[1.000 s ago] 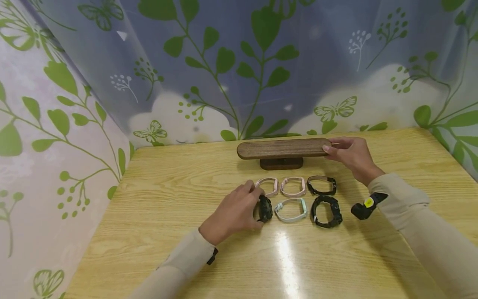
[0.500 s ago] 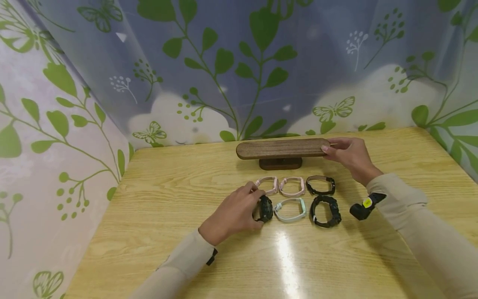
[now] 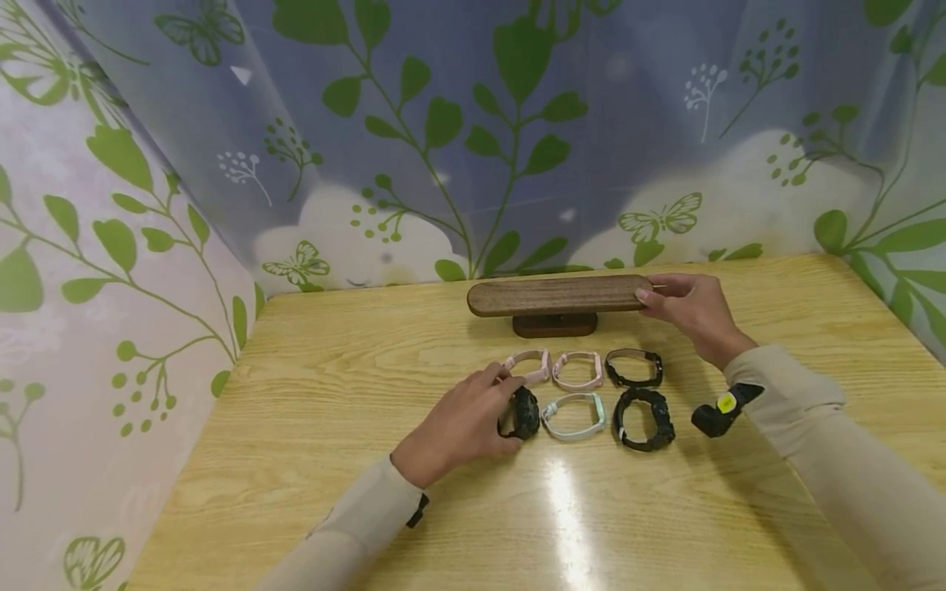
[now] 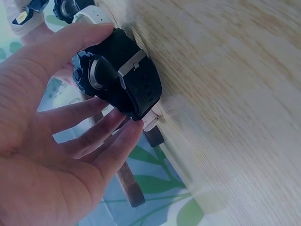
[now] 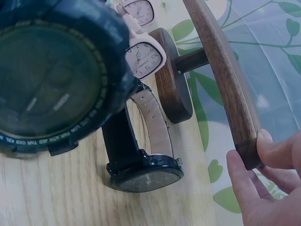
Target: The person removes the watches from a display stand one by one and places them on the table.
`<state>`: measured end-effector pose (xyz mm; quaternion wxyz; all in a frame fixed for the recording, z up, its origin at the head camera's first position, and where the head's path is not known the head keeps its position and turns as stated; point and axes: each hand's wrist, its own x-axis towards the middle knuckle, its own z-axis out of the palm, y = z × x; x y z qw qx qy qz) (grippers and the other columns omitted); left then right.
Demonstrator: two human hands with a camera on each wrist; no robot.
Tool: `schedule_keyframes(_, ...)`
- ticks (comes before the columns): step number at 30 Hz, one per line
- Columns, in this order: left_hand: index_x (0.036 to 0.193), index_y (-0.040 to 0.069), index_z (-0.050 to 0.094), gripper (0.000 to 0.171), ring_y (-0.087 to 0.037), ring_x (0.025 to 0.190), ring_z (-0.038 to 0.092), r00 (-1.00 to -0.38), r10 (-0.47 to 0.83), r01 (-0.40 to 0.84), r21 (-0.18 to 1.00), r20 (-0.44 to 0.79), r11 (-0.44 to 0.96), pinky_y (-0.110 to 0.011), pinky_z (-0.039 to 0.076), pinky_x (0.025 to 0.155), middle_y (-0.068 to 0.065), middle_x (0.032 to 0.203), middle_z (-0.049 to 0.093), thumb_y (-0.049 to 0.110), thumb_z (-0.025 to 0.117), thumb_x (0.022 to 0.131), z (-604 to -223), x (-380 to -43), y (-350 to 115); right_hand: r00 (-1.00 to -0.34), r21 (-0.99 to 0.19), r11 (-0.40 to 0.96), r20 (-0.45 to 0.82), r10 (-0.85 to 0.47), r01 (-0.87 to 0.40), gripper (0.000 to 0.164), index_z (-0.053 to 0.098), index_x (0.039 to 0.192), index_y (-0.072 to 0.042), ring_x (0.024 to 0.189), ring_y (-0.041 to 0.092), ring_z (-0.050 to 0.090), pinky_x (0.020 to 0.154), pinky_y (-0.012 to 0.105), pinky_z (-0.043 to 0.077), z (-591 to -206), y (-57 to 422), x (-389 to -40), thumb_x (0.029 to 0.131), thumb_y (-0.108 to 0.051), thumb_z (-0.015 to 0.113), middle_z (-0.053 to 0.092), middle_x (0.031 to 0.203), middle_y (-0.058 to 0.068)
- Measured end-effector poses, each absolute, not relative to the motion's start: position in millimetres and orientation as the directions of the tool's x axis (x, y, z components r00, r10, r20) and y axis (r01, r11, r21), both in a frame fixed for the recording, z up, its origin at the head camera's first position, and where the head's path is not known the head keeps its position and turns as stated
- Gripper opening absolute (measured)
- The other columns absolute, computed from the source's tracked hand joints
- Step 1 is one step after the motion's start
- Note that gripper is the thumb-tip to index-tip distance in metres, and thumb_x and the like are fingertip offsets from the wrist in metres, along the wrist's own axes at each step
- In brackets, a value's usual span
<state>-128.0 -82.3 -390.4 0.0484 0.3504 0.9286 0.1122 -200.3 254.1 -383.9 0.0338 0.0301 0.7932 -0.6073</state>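
Note:
My left hand [image 3: 466, 420] holds a chunky black wristwatch [image 3: 525, 413] at the left end of the front row, thumb on one side and fingertips on the other. In the left wrist view the watch's buckled strap [image 4: 141, 77] shows between thumb and fingers. At the back, my right hand [image 3: 698, 312] pinches the right end of a dark wooden bar [image 3: 557, 295], which stands on a short post and rounded base [image 3: 554, 326]. The right wrist view shows thumb and fingers on either side of the bar's end [image 5: 247, 146].
Beside the held watch stand a mint-green watch [image 3: 597, 410] and another chunky black watch [image 3: 661, 419]. Behind them are two pink watches, one left [image 3: 545, 365] and one middle [image 3: 599, 371], and a slim black watch [image 3: 656, 368]. A leaf-patterned curtain [image 3: 414, 164] borders the wooden table [image 3: 332, 369].

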Motion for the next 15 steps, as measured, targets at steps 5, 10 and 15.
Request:
schedule_keyframes(5,0.145,0.007,0.055,0.076,-0.027,0.117,0.060,-0.755,0.656,0.635,0.252,0.004,0.730,-0.042,0.054,0.097,-0.011,0.135,0.055,0.038,0.086,0.082,-388.1,-126.5,-85.3,-0.996,-0.965,0.245,-0.091,0.011,0.090,0.062,0.041,0.151,0.006,0.091,0.001,0.071,0.097,0.030,0.055,-383.1,253.8,-200.3,0.102,-0.025,0.064,0.046,0.146,0.029)
schedule_keyframes(10,0.146,0.005,0.054,0.077,-0.028,0.126,0.057,-0.778,0.628,0.612,0.240,0.012,0.754,-0.043,0.051,0.104,-0.010,0.141,0.054,0.043,0.083,0.085,-380.8,-123.1,-90.6,-0.994,-0.961,0.253,-0.104,0.027,0.107,0.063,0.042,0.150,0.005,0.091,0.001,0.070,0.097,0.029,0.055,-381.6,255.9,-198.1,0.101,-0.027,0.066,0.048,0.143,0.028)
schedule_keyframes(15,0.149,0.006,0.051,0.078,-0.029,0.130,0.054,-0.801,0.599,0.582,0.271,0.024,0.767,-0.045,0.049,0.106,-0.010,0.146,0.053,0.044,0.080,0.088,-374.8,-119.5,-97.7,-0.996,-0.955,0.283,-0.082,0.034,0.088,0.064,0.043,0.149,0.006,0.091,-0.002,0.067,0.093,0.024,0.056,-377.5,261.7,-190.6,0.101,-0.029,0.066,0.050,0.137,0.024)
